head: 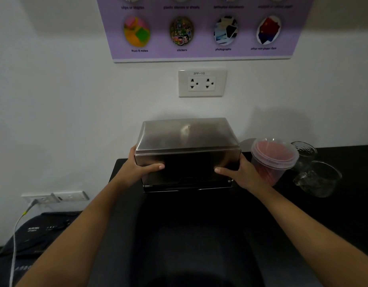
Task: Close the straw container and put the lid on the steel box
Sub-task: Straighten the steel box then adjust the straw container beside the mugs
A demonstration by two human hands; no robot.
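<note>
Fingers of both my hands are wrapped round the steel lid (187, 134), one hand per side. My left hand (140, 167) clamps the lid's left end, thumb lying flat across the dark front face, other fingers hidden behind the left side. My right hand (239, 172) does the same on the right end, thumb pointing inward along the front, rest of the fingers out of sight round the side. Both grips closed on the lid, nothing else in either hand.

Lid sits over the steel box (187, 183), whose lower edge and base show just under my thumbs. Can't tell if the lid is fully seated or a touch raised. Box stands at the back edge of the black counter (334, 220), close to the wall, near the counter's left end.

Straw container (272, 160), clear plastic tub full of pink straws, stands just right of the box, near my right wrist, tilted-looking in the wide lens. Its clear cover is on top. Two glass cups (317, 179) sit right of it, toward the back edge.

Wall socket (202, 83) above the box, purple poster (201, 27) above that. Below the counter's left end: a dark machine (34, 230) with a white cable (15, 235) plugged into a low outlet.
</note>
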